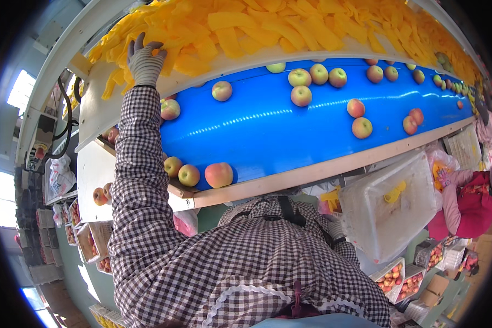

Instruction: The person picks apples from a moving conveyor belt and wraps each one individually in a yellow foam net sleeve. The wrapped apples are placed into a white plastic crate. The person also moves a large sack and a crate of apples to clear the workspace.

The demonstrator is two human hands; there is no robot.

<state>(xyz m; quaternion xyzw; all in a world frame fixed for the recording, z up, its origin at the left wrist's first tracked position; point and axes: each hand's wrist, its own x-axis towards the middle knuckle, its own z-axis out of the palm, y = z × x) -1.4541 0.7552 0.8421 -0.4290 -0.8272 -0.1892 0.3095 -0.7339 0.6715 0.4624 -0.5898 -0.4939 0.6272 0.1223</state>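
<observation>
My left hand [146, 63], in a pale knitted glove with greyish fingertips, reaches over a heap of yellow foam fruit nets [233, 35] on the white shelf. Its fingers are apart at the heap's left end, with nothing evident in its grasp. Below the shelf runs a blue conveyor belt [250, 127] with scattered red-green apples. One large apple [219, 175] rests against the near wooden rail [262, 183]. My right hand [335, 228], also gloved, is low beside my waist, mostly hidden by the checked sleeve and clothing, so its grip is unclear.
A whitish plastic crate [387, 205] with a yellow net in it stands at the right of my body. Beyond it is another person in a red garment [473, 205]. Apple crates [410, 283] are on the floor. A control box [43, 131] with cables hangs at left.
</observation>
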